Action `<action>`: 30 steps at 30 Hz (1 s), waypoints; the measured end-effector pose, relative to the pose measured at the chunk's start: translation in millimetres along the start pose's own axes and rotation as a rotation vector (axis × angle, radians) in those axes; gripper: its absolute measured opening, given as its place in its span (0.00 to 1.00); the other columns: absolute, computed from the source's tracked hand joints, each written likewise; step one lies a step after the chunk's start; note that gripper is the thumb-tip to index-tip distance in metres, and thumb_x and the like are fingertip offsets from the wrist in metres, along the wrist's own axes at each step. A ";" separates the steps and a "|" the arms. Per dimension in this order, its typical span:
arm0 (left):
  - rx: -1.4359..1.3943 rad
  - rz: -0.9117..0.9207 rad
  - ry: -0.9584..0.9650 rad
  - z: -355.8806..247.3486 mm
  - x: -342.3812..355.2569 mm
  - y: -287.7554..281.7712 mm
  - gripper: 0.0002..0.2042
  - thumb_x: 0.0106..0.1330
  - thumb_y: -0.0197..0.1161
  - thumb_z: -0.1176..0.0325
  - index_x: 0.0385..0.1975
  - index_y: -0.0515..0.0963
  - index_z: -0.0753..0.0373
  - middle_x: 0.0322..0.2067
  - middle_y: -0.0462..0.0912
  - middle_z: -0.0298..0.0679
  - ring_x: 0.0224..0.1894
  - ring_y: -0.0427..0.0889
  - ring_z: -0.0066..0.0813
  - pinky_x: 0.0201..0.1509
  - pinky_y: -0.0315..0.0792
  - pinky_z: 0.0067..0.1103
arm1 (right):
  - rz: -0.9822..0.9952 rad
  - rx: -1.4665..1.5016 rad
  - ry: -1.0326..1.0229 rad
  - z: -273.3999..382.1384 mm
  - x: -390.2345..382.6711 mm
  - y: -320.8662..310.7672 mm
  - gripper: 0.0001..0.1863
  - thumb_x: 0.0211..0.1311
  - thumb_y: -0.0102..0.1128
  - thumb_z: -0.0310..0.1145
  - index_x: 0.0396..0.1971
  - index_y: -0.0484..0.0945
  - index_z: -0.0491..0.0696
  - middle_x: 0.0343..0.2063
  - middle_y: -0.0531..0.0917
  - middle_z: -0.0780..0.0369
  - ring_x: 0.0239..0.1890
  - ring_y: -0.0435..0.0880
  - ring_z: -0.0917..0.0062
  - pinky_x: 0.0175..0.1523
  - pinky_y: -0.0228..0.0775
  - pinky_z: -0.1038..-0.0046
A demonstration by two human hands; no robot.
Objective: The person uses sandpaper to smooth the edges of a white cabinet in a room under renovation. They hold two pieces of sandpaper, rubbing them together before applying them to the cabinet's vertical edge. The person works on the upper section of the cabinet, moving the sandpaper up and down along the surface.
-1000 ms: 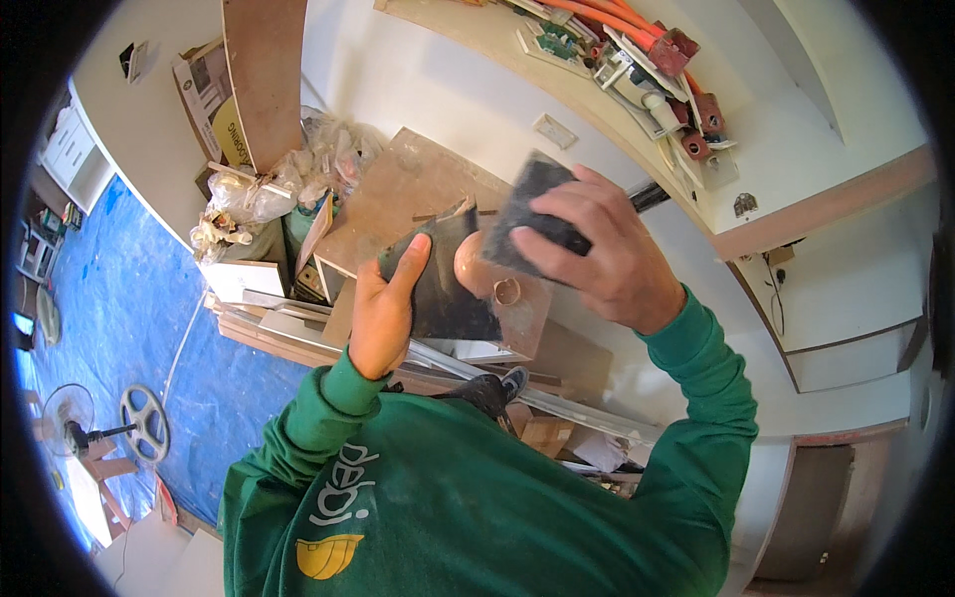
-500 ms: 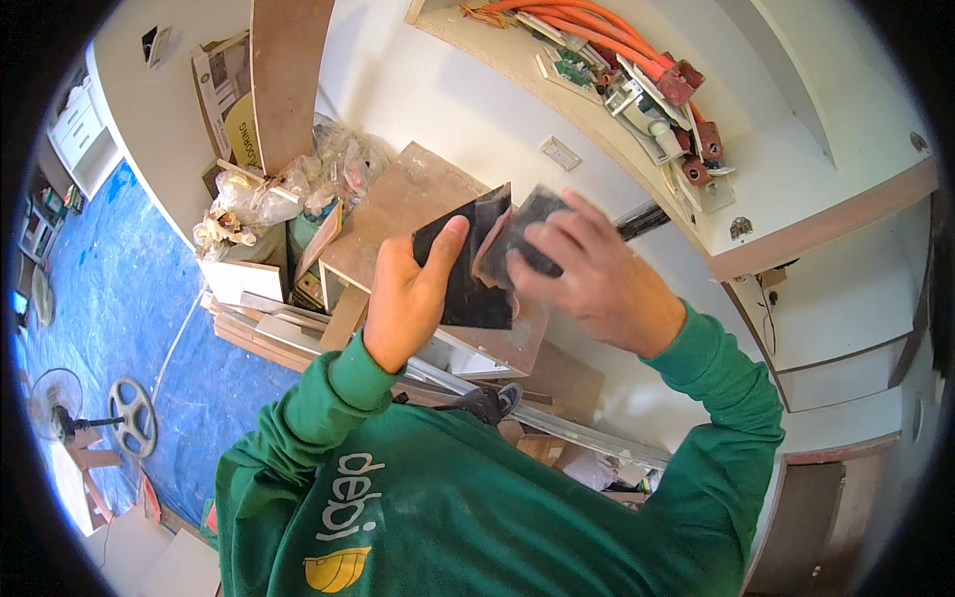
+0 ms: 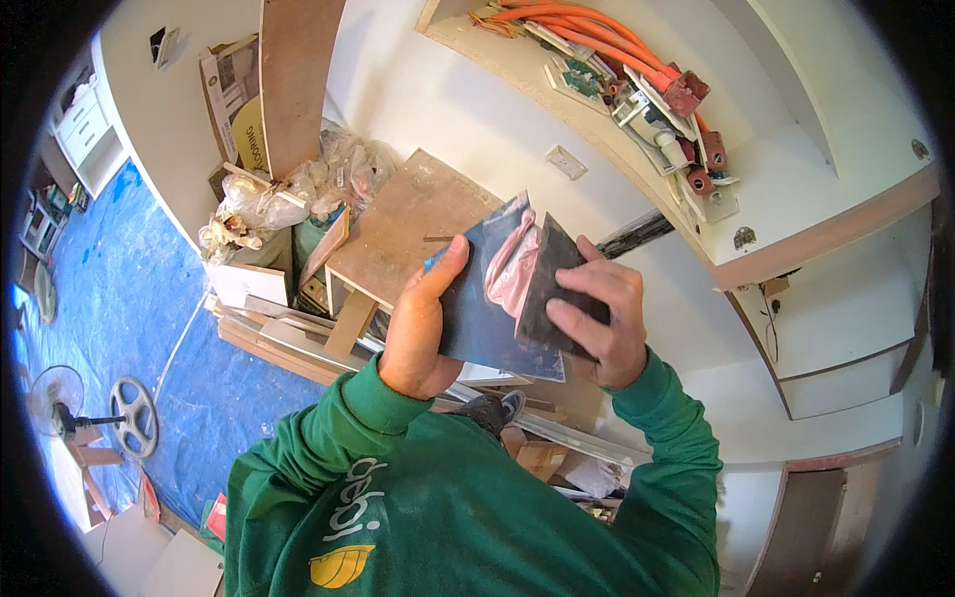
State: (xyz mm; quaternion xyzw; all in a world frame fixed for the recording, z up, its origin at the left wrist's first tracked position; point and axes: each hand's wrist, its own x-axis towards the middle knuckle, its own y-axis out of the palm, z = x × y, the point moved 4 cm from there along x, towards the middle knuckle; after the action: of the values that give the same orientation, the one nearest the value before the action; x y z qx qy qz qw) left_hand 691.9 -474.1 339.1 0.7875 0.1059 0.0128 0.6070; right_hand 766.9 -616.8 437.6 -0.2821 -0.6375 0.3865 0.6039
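Note:
My left hand [image 3: 423,323] grips a wide, flat, dark plate [image 3: 473,328], thumb over its near face. A lump of pink paste [image 3: 509,269] lies on the plate, smeared along its right part. My right hand [image 3: 607,318] holds a smaller dark square blade [image 3: 545,294] against the paste on the plate, fingers bent over the blade's back. Under and behind them stands a dusty wooden board top [image 3: 398,214] on a low unit, partly hidden by the plate.
Bagged debris [image 3: 274,204] and loose boards [image 3: 284,348] lie at the left. A shelf [image 3: 557,70] holds orange tubing [image 3: 587,30] and fittings at upper right. Blue sheeting [image 3: 214,388] covers the floor at left, with a fan [image 3: 60,403] on it. An outlet [image 3: 565,162] is on the wall.
The small blade was raised and blurred at the right; it now rests against the larger plate, lower down. The pink paste shows spread in a folded band. Both hands have drawn closer together.

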 end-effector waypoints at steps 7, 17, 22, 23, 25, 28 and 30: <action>0.043 0.038 0.114 -1.9 -0.6 -1.2 0.24 0.77 0.52 0.53 0.64 0.71 0.64 0.57 0.80 0.40 0.55 0.81 0.30 0.60 0.75 0.28 | 0.249 -0.269 0.131 -51.6 -30.8 15.8 0.27 0.56 0.66 0.28 0.58 0.74 0.51 0.55 0.74 0.53 0.53 0.74 0.57 0.62 0.67 0.52; -0.038 -0.129 0.455 -9.1 26.3 -25.1 0.19 0.77 0.55 0.53 0.59 0.73 0.58 0.54 0.80 0.36 0.53 0.82 0.27 0.58 0.77 0.27 | -0.771 0.622 0.705 -20.9 -25.9 29.5 0.19 0.75 0.48 0.32 0.59 0.66 0.39 0.48 0.74 0.60 0.46 0.68 0.80 0.54 0.64 0.74; 0.073 -0.198 0.471 -0.8 29.0 -25.9 0.20 0.76 0.56 0.53 0.58 0.73 0.61 0.51 0.81 0.36 0.49 0.82 0.26 0.56 0.77 0.25 | -0.787 0.558 0.621 0.2 -22.3 43.4 0.23 0.74 0.49 0.35 0.61 0.64 0.37 0.51 0.73 0.56 0.51 0.71 0.75 0.60 0.62 0.72; 0.132 -0.219 0.507 -0.8 24.3 -21.0 0.20 0.76 0.57 0.52 0.55 0.75 0.63 0.49 0.82 0.37 0.47 0.83 0.26 0.54 0.77 0.25 | -0.714 0.504 0.590 6.7 -21.5 41.3 0.25 0.72 0.50 0.35 0.62 0.64 0.35 0.54 0.72 0.52 0.54 0.71 0.70 0.63 0.61 0.67; 0.145 -0.223 0.505 1.1 22.4 -18.3 0.20 0.75 0.58 0.52 0.52 0.77 0.65 0.46 0.82 0.37 0.45 0.83 0.26 0.50 0.78 0.24 | -0.696 0.496 0.580 9.6 -27.3 43.1 0.26 0.69 0.50 0.35 0.62 0.64 0.34 0.55 0.72 0.49 0.55 0.71 0.65 0.64 0.60 0.63; 0.076 -0.209 0.420 5.2 25.9 -16.8 0.20 0.75 0.58 0.53 0.50 0.78 0.66 0.44 0.83 0.37 0.43 0.83 0.25 0.48 0.78 0.24 | -0.541 0.395 0.509 9.0 -39.9 44.5 0.32 0.65 0.49 0.31 0.66 0.55 0.33 0.60 0.67 0.49 0.61 0.68 0.65 0.67 0.58 0.61; 0.066 -0.196 0.428 6.7 23.7 -9.8 0.19 0.75 0.58 0.53 0.50 0.78 0.66 0.44 0.83 0.37 0.43 0.83 0.25 0.48 0.77 0.24 | -0.475 0.353 0.479 11.2 -39.8 44.1 0.32 0.64 0.49 0.30 0.65 0.56 0.33 0.61 0.67 0.47 0.61 0.68 0.62 0.68 0.58 0.59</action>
State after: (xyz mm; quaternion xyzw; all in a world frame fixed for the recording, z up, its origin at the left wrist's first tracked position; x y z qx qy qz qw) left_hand 714.6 -473.9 325.3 0.7724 0.3084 0.1168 0.5428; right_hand 755.5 -627.4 379.2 -0.1003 -0.4495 0.2625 0.8479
